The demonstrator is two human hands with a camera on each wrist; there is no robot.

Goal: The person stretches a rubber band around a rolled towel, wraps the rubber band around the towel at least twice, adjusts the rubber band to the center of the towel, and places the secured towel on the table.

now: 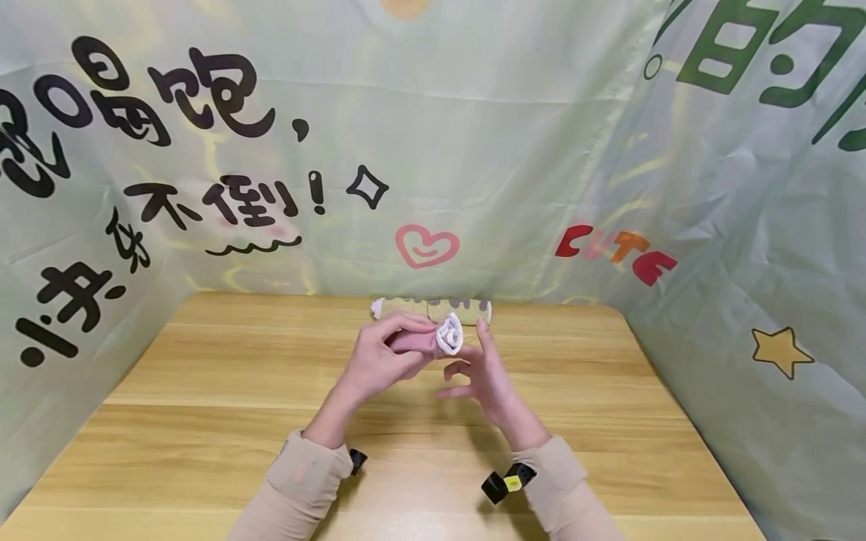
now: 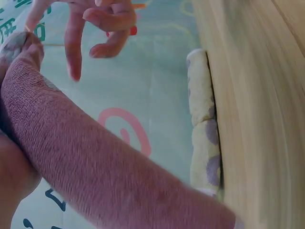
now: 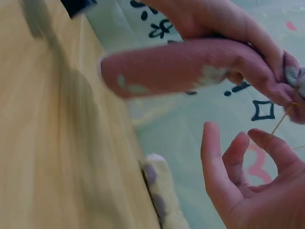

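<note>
Beige sleeves point(image 1: 307, 472), black wrist cameras point(image 1: 495, 488), yellow sticker point(image 1: 513, 483) perhaps

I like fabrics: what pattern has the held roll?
Pink roll with pale patches; clearest in right wrist view.

Head view, high (2 wrist closeups)
</note>
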